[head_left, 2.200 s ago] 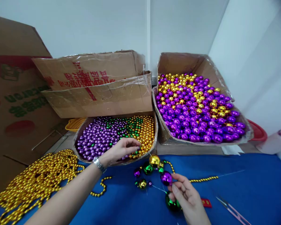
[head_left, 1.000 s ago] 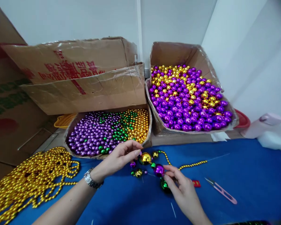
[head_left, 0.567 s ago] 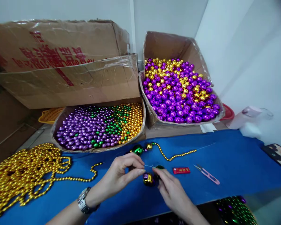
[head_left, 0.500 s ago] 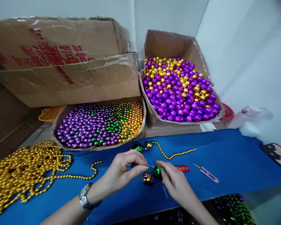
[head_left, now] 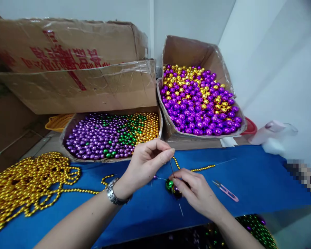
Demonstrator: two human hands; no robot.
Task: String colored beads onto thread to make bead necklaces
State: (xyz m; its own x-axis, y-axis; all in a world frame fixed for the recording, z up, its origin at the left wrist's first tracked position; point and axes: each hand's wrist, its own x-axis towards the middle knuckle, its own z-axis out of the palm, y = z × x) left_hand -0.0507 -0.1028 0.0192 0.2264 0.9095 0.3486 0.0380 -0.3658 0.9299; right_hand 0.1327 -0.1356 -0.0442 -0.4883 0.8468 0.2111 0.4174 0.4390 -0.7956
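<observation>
Beads crowd my workspace.
My left hand (head_left: 145, 164) pinches a needle (head_left: 171, 167); my right hand (head_left: 194, 188) grips a green ball (head_left: 169, 184); snips (head_left: 226, 190) lie just beside.

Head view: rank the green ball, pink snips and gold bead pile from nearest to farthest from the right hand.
1. Green ball, under the right hand's fingertips.
2. Pink snips, on the blue cloth just right of it.
3. Gold bead pile, far left.
</observation>
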